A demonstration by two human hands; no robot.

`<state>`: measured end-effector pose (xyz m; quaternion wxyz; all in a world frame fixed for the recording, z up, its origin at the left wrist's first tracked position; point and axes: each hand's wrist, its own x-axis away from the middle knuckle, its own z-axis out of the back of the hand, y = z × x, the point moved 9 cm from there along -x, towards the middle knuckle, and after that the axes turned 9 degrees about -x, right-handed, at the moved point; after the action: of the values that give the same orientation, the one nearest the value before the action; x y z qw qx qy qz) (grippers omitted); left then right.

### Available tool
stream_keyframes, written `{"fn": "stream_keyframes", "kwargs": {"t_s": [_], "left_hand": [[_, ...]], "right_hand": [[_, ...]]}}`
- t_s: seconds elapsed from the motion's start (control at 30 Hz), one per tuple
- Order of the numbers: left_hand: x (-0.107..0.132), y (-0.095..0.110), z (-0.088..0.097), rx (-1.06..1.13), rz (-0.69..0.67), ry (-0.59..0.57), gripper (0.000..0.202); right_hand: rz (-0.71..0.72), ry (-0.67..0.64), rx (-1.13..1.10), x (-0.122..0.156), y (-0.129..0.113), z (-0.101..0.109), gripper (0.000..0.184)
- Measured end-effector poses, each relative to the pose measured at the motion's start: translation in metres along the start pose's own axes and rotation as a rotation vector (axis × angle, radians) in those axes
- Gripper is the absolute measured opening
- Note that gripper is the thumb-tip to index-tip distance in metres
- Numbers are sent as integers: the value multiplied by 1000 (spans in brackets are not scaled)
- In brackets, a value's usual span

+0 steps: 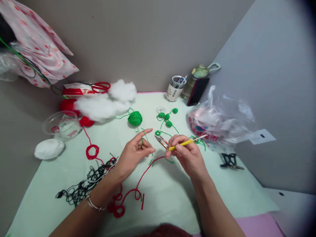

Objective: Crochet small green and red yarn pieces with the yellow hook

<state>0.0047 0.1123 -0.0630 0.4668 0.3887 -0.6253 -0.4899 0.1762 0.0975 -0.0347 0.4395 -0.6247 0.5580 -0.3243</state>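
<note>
My right hand [189, 156] is closed round the yellow handle of a crochet hook [184, 144], whose pale tip points up to the right. A strand of green yarn [142, 140] runs over the raised index finger of my left hand [132, 156]; its thumb and index finger are apart, the other fingers curled. Behind the hands lies a green yarn ball [135, 118]. Small green crocheted balls [167, 117] with loose tails rest to its right. Thread snips [161, 141] lie just beyond my right fingertips, beside a small green ring [157, 133].
To the left are tangled black yarn [84, 187], red yarn [92, 152], a white yarn ball [49, 148], a plastic tub [63, 126] and white stuffing [101, 107] near red scissors [101, 87]. A pen can [174, 90], phone [198, 91], plastic bag [219, 118] and black claw clip [230, 161] are rightward.
</note>
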Motion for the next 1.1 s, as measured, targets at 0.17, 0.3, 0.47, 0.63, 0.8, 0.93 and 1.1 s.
{"fn": "stream_keyframes", "kwargs": {"t_s": [0.17,0.3,0.47,0.63,0.8,0.93,1.1], "left_hand": [[5,-16,-26,-16,118,-145,84],[5,-19,-28,-85,135,-212,62],[7,-7,-26,-45,84,-247,39],[11,7,-23,172,44,-214,38],[15,9,-23,403,83,-148,44],[18,5,-29,558,143,-134,45],[18,4,-27,633,163,-74,46]], "right_hand": [[363,-83,552,11,-21,-30,16],[524,-138,815,18,-26,-45,20],[156,-17,499,10,-8,-17,39],[-41,-41,5,8,8,-17,45],[110,-92,23,15,-1,-32,25],[326,-68,373,28,-19,-44,25],[498,-107,613,36,-36,-62,41]]}}
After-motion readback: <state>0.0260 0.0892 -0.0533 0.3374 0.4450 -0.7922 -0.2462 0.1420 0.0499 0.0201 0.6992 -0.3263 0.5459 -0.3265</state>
